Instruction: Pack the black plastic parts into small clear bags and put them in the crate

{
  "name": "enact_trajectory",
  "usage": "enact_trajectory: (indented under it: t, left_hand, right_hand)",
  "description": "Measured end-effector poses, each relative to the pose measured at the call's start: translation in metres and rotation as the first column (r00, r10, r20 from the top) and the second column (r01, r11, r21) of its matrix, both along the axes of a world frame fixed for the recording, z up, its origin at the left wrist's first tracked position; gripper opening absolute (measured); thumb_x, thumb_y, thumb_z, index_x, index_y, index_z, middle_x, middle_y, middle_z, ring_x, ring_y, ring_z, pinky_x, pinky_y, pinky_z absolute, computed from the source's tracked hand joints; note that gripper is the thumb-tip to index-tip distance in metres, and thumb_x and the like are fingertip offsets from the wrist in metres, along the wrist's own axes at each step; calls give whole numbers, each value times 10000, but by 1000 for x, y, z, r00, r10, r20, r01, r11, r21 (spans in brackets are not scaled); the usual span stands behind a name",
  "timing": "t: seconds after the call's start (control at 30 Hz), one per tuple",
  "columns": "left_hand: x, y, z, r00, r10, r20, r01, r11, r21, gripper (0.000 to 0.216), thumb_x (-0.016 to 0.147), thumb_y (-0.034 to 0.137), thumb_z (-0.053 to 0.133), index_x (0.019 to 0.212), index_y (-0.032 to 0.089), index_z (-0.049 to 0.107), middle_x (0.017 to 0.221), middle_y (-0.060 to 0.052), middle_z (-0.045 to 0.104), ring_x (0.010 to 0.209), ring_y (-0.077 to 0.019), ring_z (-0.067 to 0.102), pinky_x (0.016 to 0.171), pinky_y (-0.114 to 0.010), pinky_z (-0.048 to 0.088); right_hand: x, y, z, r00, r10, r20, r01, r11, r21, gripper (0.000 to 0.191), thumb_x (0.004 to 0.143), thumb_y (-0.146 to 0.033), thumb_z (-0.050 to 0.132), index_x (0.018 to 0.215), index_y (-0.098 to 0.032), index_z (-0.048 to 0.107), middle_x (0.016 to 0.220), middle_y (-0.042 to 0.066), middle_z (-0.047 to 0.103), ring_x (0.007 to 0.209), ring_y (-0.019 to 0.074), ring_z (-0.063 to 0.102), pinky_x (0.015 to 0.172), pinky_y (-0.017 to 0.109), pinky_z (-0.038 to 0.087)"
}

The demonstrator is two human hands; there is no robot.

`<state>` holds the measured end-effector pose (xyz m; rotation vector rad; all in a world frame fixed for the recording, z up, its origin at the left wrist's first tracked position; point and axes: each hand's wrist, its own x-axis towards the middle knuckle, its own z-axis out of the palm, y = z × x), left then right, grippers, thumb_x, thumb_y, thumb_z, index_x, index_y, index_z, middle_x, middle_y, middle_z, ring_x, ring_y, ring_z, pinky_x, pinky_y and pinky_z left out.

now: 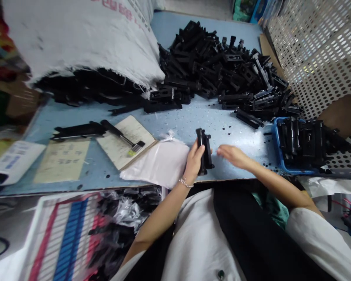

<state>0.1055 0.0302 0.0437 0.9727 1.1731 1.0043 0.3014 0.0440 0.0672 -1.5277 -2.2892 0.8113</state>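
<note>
My left hand (194, 159) is wrapped round a long black plastic part (205, 153) with short pegs at its ends, held upright over the table's front edge. Just right of this part, apart from it, is my right hand (233, 155). Its fingers stretch out to the left, slightly bent, and nothing shows in them. Beside my left wrist lies a stack of clear plastic bags (160, 162), partly over an open notebook (127, 140). A black-handled brush (124, 136) rests on the notebook.
A large heap of black parts (216, 66) covers the back of the blue table (210, 113). Left of it slumps a white woven sack (84, 39). A blue basket (277, 144) of black parts stands at right, by a perforated white panel (324, 50). Below left, a striped bag (67, 234) holds wrapped parts.
</note>
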Motion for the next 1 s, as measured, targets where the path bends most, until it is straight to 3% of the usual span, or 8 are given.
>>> enact_trajectory:
  t: [0.1, 0.23, 0.37, 0.5, 0.6, 0.8, 0.9, 1.0]
  left_hand:
    - [7, -12, -33, 962, -49, -268, 67, 996, 56, 518, 960, 389, 505, 1437, 188, 486, 1412, -147, 584, 1321, -274, 544, 1133, -470, 409]
    - [13, -22, -44, 849, -35, -528, 176, 960, 220, 500, 943, 258, 498, 1438, 191, 503, 1459, -152, 529, 1380, -296, 448, 1188, -539, 307]
    - [19, -14, -24, 854, 24, -520, 184, 920, 346, 476, 959, 331, 515, 1419, 210, 520, 1504, -147, 464, 1437, -299, 359, 1220, -520, 254]
    - [32, 5, 3, 996, -42, -84, 63, 963, 262, 782, 956, 508, 533, 1584, 302, 116, 1574, -140, 378, 1399, -259, 453, 1155, -459, 384]
    - [33, 11, 20, 986, -36, 163, 18, 994, 108, 776, 951, 525, 536, 1574, 315, 122, 1406, -108, 567, 1173, -219, 631, 1042, -404, 493]
    - [21, -7, 50, 935, -191, 300, 225, 971, -82, 663, 922, 529, 553, 1475, 218, 361, 912, -44, 711, 695, -161, 678, 640, -284, 564]
    - [21, -12, 54, 935, -207, 287, 240, 967, -84, 624, 923, 524, 548, 1432, 193, 407, 804, -19, 684, 644, -155, 662, 590, -265, 547]
    - [21, -11, 49, 974, -107, 197, 120, 991, -51, 655, 906, 485, 593, 1464, 224, 372, 857, -17, 684, 672, -153, 672, 581, -255, 543]
  right_hand:
    - [50, 48, -8, 877, -468, 109, 398, 834, 383, 237, 1016, -311, 485, 911, -150, 623, 895, 136, 650, 909, 213, 540, 762, 337, 383]
    - [96, 76, -10, 766, -627, 144, 509, 727, 460, 245, 1029, -239, 421, 961, -107, 615, 948, 177, 608, 1004, 269, 488, 842, 442, 371]
    - [74, 50, -8, 815, -546, 193, 438, 799, 412, 184, 990, -256, 513, 993, -111, 625, 939, 151, 610, 931, 263, 513, 788, 410, 416]
    - [12, -5, 5, 924, -358, 131, 286, 878, 383, 238, 1009, -328, 478, 1121, -161, 605, 1003, 121, 627, 926, 250, 539, 807, 385, 454]
    - [-13, -27, 20, 993, -88, -76, 111, 917, 382, 317, 1041, -389, 389, 1205, -191, 575, 1007, 100, 634, 920, 242, 561, 827, 394, 472]
    - [10, 11, 20, 997, -65, 32, 32, 796, 605, 427, 1016, -545, 370, 1057, -203, 622, 955, 115, 625, 868, 260, 528, 784, 419, 419]
    - [8, 29, 10, 996, 33, 88, -79, 799, 597, 459, 1022, -553, 347, 862, -211, 608, 791, 84, 594, 765, 234, 507, 708, 375, 378]
    - [-9, 30, 8, 998, -62, -11, 59, 859, 509, 492, 1053, -520, 262, 846, -208, 581, 778, 70, 602, 749, 212, 530, 670, 340, 366]
